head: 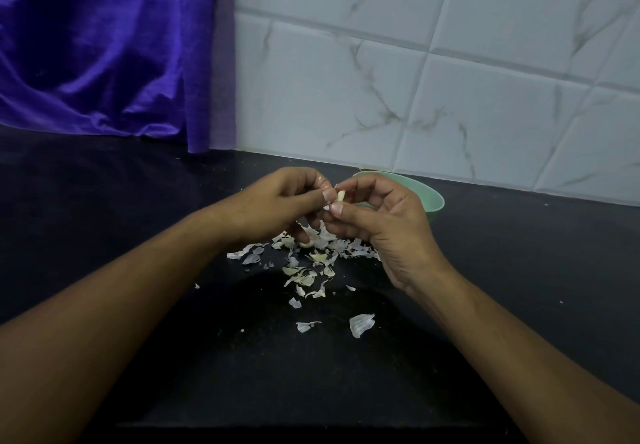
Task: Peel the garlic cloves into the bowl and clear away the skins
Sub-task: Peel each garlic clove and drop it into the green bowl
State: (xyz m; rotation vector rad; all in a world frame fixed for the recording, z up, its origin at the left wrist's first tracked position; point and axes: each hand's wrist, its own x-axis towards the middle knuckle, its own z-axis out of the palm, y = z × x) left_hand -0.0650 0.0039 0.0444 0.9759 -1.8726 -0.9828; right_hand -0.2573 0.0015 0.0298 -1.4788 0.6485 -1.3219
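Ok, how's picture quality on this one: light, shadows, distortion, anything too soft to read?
Head view: dim, cool light, no glare; tile joints on the wall tilt and splay, a wide-angle effect; a darker patch on the counter between the arms looks like the person's shadow; skins read sharp against it; the garlic clove pinched by left hand and right hand is small and soft.

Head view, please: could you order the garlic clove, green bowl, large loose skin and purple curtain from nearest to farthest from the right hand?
From the right hand:
1. garlic clove, pinched in its fingertips.
2. green bowl, just behind it.
3. large loose skin, on the counter toward the person.
4. purple curtain, far back left.
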